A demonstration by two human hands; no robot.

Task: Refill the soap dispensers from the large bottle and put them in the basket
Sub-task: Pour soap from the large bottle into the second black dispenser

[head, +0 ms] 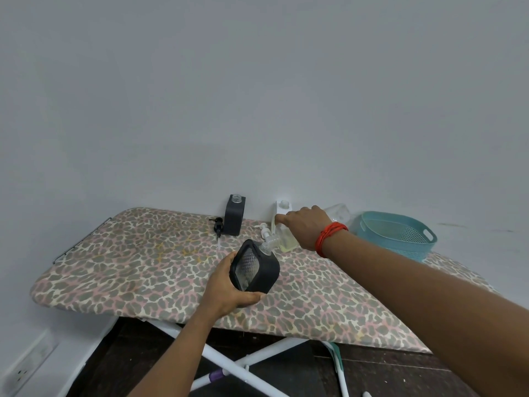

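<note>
While your left hand holds the black square dispenser, your right hand grips the clear bottle, yellow soap low inside

No writing, label, brand or number can be read on the tilted black square soap dispenser, the upright black square dispenser, the clear container of yellowish liquid or the teal plastic basket.

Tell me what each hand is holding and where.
Left hand grips the tilted black dispenser round its base. Right hand grips the clear soap bottle near its top.
</note>
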